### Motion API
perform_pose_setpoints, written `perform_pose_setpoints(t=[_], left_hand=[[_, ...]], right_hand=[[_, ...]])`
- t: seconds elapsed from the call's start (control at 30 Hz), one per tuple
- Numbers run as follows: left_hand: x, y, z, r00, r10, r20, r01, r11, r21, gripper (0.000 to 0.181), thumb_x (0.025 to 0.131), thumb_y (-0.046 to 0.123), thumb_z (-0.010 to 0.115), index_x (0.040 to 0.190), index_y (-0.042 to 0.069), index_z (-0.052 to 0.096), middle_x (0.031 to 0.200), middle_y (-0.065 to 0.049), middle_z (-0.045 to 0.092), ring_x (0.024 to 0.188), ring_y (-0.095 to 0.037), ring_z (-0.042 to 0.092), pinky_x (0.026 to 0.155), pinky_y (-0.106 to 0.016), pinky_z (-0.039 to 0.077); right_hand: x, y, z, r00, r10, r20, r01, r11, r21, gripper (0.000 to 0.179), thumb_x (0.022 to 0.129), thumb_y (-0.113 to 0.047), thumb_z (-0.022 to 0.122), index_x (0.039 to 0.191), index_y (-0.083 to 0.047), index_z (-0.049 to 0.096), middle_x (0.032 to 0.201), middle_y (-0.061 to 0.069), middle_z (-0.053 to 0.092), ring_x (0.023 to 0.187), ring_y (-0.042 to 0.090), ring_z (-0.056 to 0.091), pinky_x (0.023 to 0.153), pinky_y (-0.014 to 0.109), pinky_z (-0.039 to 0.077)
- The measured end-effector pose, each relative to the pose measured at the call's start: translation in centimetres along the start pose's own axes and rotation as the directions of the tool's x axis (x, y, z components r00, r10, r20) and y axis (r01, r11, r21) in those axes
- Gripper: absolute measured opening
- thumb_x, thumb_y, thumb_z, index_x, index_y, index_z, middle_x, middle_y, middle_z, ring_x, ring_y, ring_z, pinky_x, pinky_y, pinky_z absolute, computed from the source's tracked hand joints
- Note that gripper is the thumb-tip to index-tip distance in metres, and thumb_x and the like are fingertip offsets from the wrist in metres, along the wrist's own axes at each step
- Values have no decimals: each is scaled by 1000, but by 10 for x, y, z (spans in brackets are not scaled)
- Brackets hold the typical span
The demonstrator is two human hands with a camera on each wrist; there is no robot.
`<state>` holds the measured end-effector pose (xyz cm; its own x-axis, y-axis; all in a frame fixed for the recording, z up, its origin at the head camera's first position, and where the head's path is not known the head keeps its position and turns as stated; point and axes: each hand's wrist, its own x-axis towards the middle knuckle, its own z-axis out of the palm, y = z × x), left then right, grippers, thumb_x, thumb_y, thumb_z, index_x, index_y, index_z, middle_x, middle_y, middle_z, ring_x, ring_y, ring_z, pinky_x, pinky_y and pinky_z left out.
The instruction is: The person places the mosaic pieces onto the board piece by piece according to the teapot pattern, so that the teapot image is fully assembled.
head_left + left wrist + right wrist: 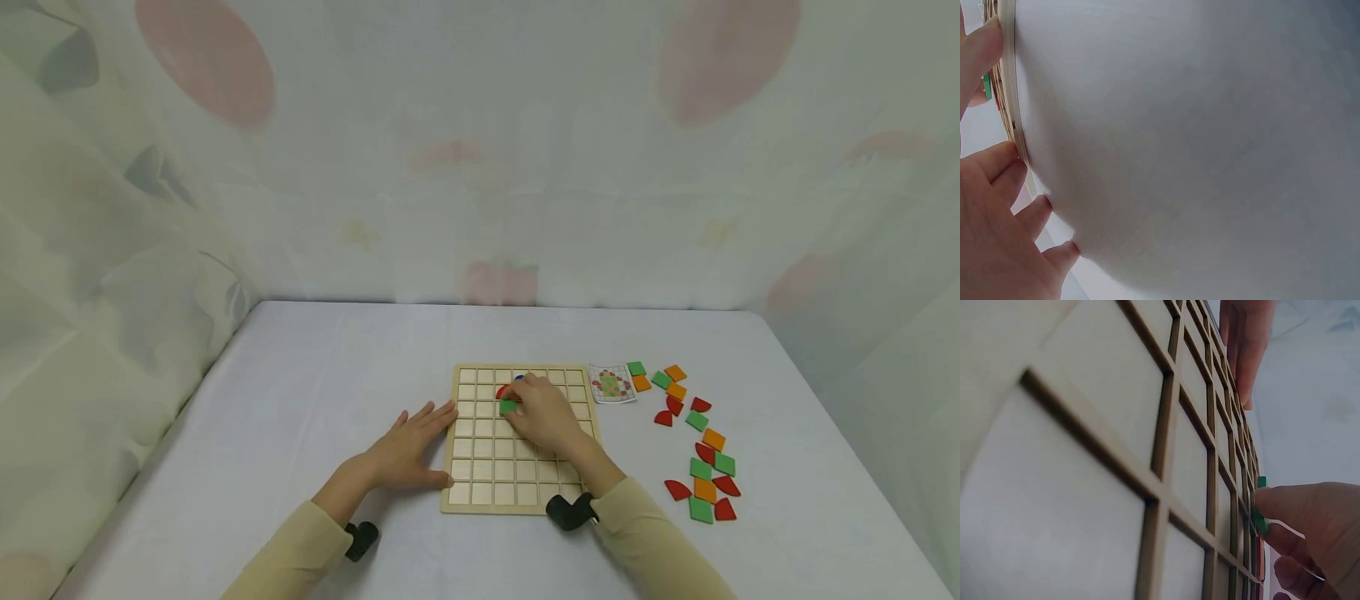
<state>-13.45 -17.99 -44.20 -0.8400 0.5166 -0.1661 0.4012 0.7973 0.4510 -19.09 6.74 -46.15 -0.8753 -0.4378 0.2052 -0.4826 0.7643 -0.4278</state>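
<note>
Tile [507, 407], green, lies at the board [480, 492], left of the right hand's [546, 412] palm and just beside a red piece [502, 392]. I have thumb and finger pinching it; seating cannot be confirmed. The left hand [408, 450], fingers spread, touches the board's left edge, farther away.

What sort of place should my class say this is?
Probably a small curtained-off activity or filming corner: patterned fabric hangs on three sides of a white table, which holds a wooden grid board and loose coloured tiles.
</note>
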Motion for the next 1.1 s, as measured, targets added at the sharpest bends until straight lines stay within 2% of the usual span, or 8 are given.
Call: perform_pose_setpoints(t=[0.5, 1.1], left_hand=[[1, 0, 0, 1000, -6, 3, 6, 1000, 1, 92, 72, 41, 75, 145, 10, 29, 153, -4, 22, 139, -34, 17, 105, -64, 13], [1, 0, 0, 1000, -15, 14, 15, 1000, 8, 92, 72, 42, 74, 146, 11, 28, 153, -3, 21, 140, -34, 17, 106, -63, 13]], right_hand=[[1, -6, 1, 998, -54, -41, 53, 998, -31, 19, 77, -18, 71, 95, -15, 68, 89, 0, 58, 77, 15, 51, 63, 26, 41], [1, -5, 0, 997, -67, -24, 66, 997, -47, 19, 78, -20, 71, 96, -16, 67, 89, -1, 58, 78, 15, 51, 66, 28, 42]])
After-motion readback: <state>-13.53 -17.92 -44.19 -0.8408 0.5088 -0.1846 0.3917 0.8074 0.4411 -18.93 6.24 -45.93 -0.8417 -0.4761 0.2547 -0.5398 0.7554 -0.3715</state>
